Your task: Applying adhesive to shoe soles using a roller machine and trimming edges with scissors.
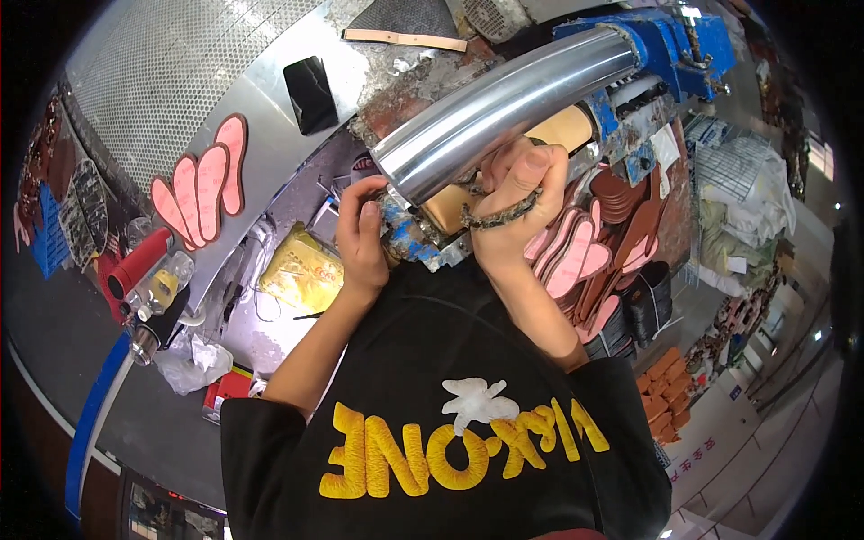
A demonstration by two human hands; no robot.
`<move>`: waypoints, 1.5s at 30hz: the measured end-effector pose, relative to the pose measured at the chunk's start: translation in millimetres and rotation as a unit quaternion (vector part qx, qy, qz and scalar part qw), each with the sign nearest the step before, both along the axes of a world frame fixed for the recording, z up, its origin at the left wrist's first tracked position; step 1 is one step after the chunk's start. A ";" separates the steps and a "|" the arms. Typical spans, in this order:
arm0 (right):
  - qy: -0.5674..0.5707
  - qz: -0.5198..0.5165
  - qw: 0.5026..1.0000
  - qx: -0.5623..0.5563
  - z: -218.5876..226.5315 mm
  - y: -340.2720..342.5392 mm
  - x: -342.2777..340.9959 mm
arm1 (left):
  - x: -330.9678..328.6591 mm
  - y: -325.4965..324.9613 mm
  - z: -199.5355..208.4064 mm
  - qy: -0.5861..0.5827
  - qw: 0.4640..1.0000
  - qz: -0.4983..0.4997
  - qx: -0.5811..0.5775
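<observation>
A shiny curved metal cylinder (pixel 504 112) reaches toward me from a blue machine frame (pixel 688 58). A tan belt-like surface (pixel 569 129) shows beneath it. My left hand (pixel 363 238) is at the cylinder's near end, beside a worn blue machine part (pixel 405 236). Its fingers are curled and the tips are partly hidden. My right hand (pixel 522 198) is closed under the cylinder's right side, thumb pressed to bent fingers. What either hand grips is hidden. A dark knobbly band lies around my right wrist.
Pink sole-shaped pieces (pixel 209 191) lie on the steel tabletop at left, near a black phone (pixel 310 94). To the right are stacked pink soles (pixel 576 256) and brown soles (pixel 621 198). A yellow package (pixel 301 270), a red cylinder (pixel 139 263) and plastic bottles (pixel 166 283) are at lower left.
</observation>
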State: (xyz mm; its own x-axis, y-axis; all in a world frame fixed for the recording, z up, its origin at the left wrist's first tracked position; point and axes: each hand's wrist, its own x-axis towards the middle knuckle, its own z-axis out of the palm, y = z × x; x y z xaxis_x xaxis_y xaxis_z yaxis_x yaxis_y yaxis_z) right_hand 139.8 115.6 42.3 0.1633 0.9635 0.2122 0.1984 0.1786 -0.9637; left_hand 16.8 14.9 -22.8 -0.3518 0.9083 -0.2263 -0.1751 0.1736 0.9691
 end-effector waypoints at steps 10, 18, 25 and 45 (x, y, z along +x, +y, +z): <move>0.073 0.038 0.997 -0.003 12.9 -7.2 -6.2 | 8.7 -3.1 -7.4 -0.080 0.995 0.054 0.031; 0.046 0.105 0.989 0.093 13.5 -16.7 -8.3 | 12.1 -3.5 -8.6 -0.107 0.988 0.104 0.045; 0.003 -0.003 0.997 0.083 5.4 48.9 24.9 | 9.6 -6.1 -8.0 -0.102 0.990 0.089 0.023; 0.012 0.001 0.984 0.178 9.9 32.8 21.1 | 8.8 -8.4 -9.3 -0.100 0.992 0.071 0.023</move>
State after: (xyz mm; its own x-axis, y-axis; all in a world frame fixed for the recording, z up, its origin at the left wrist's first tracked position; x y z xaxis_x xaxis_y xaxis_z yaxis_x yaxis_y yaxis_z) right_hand 160.9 148.4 52.2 0.1715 0.8285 0.5331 0.1752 0.5068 -0.8441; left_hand 25.6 6.5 -32.1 -0.4298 0.8633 -0.2644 -0.3848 0.0898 0.9186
